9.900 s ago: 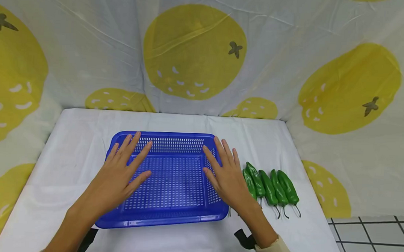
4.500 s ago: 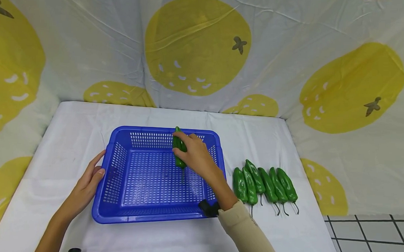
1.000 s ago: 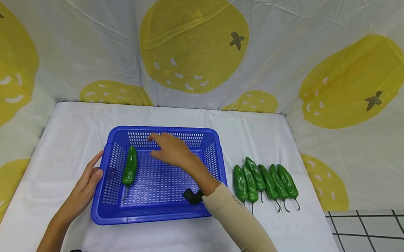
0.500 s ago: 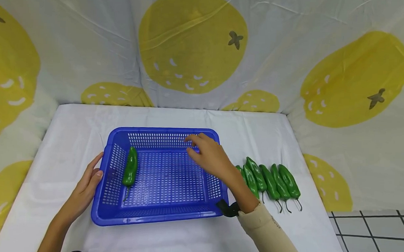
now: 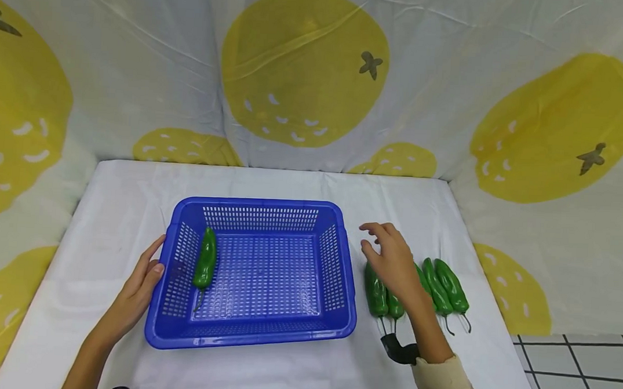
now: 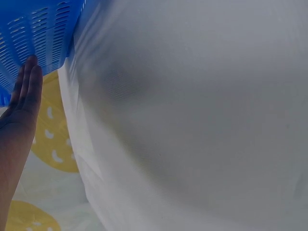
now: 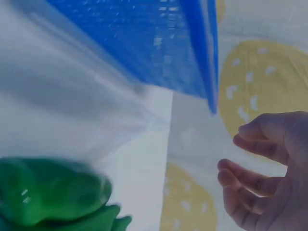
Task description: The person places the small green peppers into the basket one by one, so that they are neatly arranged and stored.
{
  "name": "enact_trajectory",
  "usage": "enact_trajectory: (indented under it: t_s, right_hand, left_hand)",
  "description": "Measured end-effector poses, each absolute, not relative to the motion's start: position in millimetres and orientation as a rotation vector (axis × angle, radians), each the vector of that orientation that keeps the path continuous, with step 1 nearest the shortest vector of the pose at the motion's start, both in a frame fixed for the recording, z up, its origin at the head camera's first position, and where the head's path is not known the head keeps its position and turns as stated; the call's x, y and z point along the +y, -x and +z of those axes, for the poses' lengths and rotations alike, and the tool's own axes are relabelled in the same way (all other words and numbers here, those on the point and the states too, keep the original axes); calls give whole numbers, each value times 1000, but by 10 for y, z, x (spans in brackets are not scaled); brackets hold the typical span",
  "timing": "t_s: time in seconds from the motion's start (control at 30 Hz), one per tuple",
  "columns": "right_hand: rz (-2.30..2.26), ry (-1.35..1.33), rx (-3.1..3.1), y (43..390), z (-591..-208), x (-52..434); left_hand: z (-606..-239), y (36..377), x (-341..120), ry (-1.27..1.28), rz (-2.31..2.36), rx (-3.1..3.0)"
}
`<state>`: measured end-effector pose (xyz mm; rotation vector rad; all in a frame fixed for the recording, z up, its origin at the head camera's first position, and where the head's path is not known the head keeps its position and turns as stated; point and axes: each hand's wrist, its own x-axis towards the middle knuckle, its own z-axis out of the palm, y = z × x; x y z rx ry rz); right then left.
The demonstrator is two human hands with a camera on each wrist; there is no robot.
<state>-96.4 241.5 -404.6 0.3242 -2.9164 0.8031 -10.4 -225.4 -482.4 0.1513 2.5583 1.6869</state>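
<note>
A blue plastic basket (image 5: 263,333) with slotted walls stands on the white-covered table. One green pepper (image 5: 205,259) lies in it along the left side, stem toward the front. My left hand (image 5: 136,294) touches the basket's outer left wall; in the left wrist view its straight fingers (image 6: 32,86) lie against the slots. To the right of the basket, my right hand (image 5: 392,262) hovers above a row of green peppers (image 5: 447,284), fingers loosely bent and holding nothing. It hides part of the row. The right wrist view shows a pepper (image 7: 57,190) below the hand.
A white cloth (image 5: 301,185) covers the table. Behind and at the sides hangs a curtain (image 5: 426,77) printed with yellow fruit. White floor tiles (image 5: 581,357) show at the lower right. A black wrist strap piece (image 5: 400,349) sticks out by the right wrist.
Between the older frames, the right hand carried one pepper to the basket's left side. In the last second that hand has moved right, out of the basket, over the row. The left hand stays put.
</note>
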Motion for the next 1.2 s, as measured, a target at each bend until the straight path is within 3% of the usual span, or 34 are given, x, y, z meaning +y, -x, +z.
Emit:
enact_trajectory:
  t_s: [0.47, 1.2]
  right_hand:
    - [807, -106, -3076, 621, -4299, 2862]
    - [675, 9, -3199, 396, -4579, 2797]
  left_hand:
    - [-4788, 115, -2252, -149, 1657, 2584]
    - [-4795, 89, -2234, -140, 1655, 2581]
